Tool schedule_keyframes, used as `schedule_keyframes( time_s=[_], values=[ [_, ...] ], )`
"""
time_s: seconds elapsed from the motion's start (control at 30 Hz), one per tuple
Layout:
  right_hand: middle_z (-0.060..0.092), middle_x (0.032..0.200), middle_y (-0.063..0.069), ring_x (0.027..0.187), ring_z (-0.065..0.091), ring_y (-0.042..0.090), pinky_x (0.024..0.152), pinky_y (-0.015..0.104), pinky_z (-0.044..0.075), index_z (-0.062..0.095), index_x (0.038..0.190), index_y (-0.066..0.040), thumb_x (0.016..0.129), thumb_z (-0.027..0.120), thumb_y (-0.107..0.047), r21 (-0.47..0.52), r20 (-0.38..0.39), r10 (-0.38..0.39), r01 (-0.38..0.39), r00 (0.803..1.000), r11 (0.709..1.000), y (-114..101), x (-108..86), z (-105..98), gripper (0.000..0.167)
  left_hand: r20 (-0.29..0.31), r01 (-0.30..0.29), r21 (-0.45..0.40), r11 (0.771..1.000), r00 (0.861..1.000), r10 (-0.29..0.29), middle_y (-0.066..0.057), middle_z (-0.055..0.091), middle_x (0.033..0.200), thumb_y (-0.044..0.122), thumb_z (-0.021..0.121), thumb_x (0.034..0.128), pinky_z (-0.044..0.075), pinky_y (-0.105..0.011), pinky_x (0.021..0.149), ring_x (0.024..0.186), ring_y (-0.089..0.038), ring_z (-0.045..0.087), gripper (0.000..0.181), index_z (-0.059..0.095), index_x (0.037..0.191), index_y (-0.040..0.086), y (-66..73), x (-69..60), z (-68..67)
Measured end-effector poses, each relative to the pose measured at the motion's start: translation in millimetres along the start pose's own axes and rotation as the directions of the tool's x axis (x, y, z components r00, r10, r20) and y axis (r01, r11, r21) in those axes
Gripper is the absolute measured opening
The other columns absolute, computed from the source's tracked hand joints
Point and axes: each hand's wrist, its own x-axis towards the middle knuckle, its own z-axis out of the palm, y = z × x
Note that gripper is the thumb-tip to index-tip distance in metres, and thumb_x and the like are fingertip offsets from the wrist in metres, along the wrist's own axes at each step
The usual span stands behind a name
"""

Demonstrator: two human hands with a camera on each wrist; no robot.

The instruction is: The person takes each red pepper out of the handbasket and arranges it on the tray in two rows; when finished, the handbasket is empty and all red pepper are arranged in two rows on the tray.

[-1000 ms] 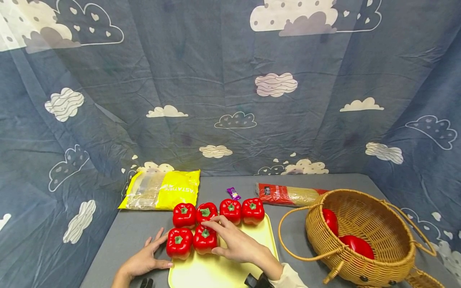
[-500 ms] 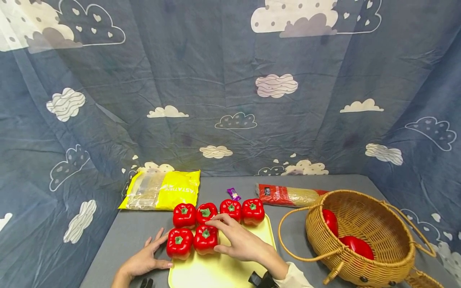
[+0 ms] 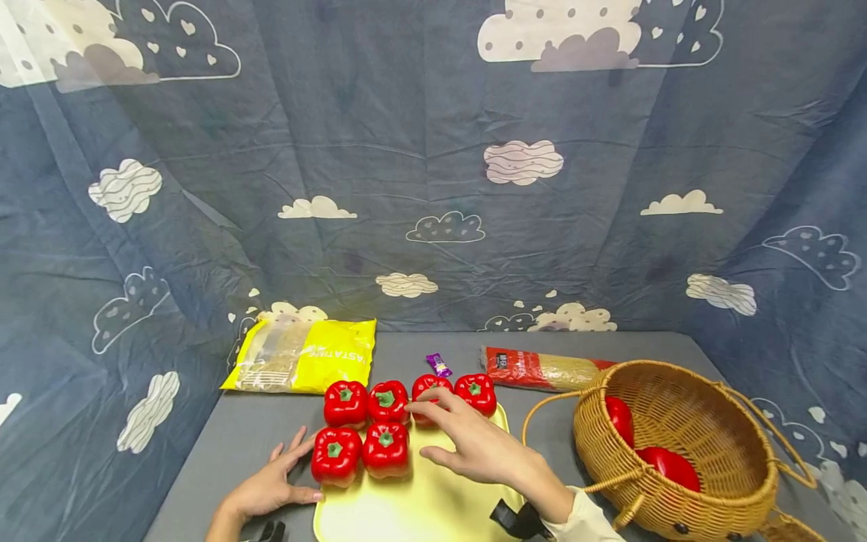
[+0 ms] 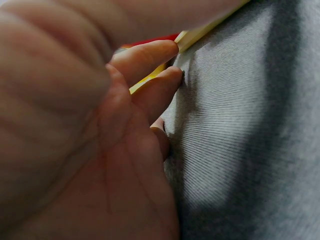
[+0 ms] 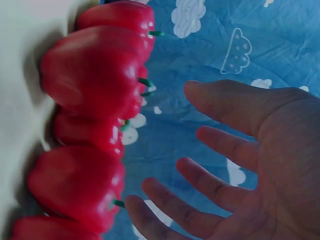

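Observation:
Several red bell peppers with green stems stand on a pale yellow tray [image 3: 406,516] in the head view. Two form the near row: a left pepper [image 3: 336,456] and a right pepper [image 3: 386,450]. Behind them is a row of others, such as the far right pepper [image 3: 476,394]. My right hand [image 3: 484,444] hovers above the tray with spread fingers, holding nothing, and partly hides one back-row pepper [image 3: 427,384]. In the right wrist view its fingers stand apart from the peppers [image 5: 85,75]. My left hand [image 3: 271,482] lies at the tray's left edge, fingers extended beside the near left pepper.
A wicker basket [image 3: 589,444] with two red peppers inside stands at the right, its looped handle near the tray. At the back lie a yellow pasta bag [image 3: 335,357], a small purple wrapped sweet [image 3: 438,365] and a red noodle packet [image 3: 518,367].
My right hand has drawn away from the near right pepper, moving right and slightly toward the back. That pepper stays on the tray. My left hand has barely moved.

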Motion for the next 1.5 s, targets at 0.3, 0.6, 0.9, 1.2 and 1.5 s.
schedule_keyframes(
  time_s=[0.3,0.6,0.9,1.2,1.5],
  values=[
    [0.048,0.14,0.0,0.114,0.056,0.016,0.091,0.033,0.053,0.054,0.142,-0.018,0.093,0.073,-0.024,-0.045,-0.036,-0.049,0.047,0.998,0.998,-5,-2.3,-31,0.052,0.001,-0.018,0.006,1.0,1.0,0.018,-0.025,-0.004,0.167,0.036,0.091,0.0686,-0.009,-0.082,0.106,0.144,-0.053,-0.028,0.103,0.04,0.155,0.016,4.3,-1.9,-1.3],
    [0.047,0.143,0.005,0.119,0.056,0.02,0.093,0.039,0.054,0.052,0.144,-0.02,0.095,0.071,-0.024,-0.056,-0.029,-0.023,0.021,0.999,0.998,-8,-8.7,-60,0.053,-0.005,-0.027,0.008,1.0,1.0,0.027,-0.026,-0.004,0.166,0.036,0.091,0.0685,-0.01,-0.082,0.105,0.144,-0.054,-0.027,0.104,0.039,0.156,0.015,8.9,-4.8,1.1],
    [0.047,0.141,-0.001,0.123,0.055,0.018,0.096,0.041,0.054,0.054,0.141,-0.022,0.092,0.074,-0.028,-0.119,-0.077,0.009,-0.018,0.997,0.993,-2,-28.5,-84,0.053,-0.017,0.02,0.002,1.0,1.0,-0.02,-0.023,-0.002,0.167,0.036,0.093,0.0657,-0.006,-0.085,0.103,0.144,-0.056,-0.024,0.105,0.041,0.155,0.017,4.2,-1.9,1.9],
    [0.047,0.142,0.001,0.12,0.058,0.019,0.088,0.036,0.058,0.051,0.145,-0.024,0.089,0.077,-0.021,-0.149,-0.099,0.047,-0.061,0.994,0.987,14,-54.7,-109,0.061,-0.023,-0.011,0.035,0.999,1.0,0.012,-0.027,-0.001,0.166,0.035,0.091,0.0697,-0.006,-0.084,0.104,0.143,-0.057,-0.023,0.102,0.039,0.156,0.015,23.1,-13.9,3.3],
    [0.055,0.139,-0.002,0.117,0.063,0.017,0.087,0.037,0.058,0.051,0.144,-0.02,0.091,0.075,-0.022,-0.227,-0.075,0.05,-0.066,0.996,0.972,36,-77.9,-136,0.058,-0.027,0.015,0.013,1.0,1.0,-0.014,-0.024,-0.002,0.167,0.037,0.093,0.0656,-0.006,-0.085,0.104,0.143,-0.056,-0.024,0.105,0.041,0.154,0.014,4.4,-2.3,1.2]
  ],
)
